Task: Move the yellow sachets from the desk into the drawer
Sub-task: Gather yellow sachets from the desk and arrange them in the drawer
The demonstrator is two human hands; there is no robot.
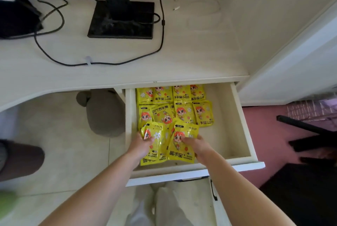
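1. The open drawer (244, 125) holds rows of yellow hand-warmer sachets (184, 110), bunched toward its left side.
2. The left hand (141, 143) pinches a crumpled sachet (155, 134) at the front left.
3. The right hand (197, 144) pinches the neighbouring sachet (179, 150).
4. On the counter (191, 57) above, a monitor stand (121, 19) and black cable (102, 63) sit well apart from the drawer.

Two bare forearms, no sleeves, left hand (141, 144) and right hand (197, 145) ungloved.
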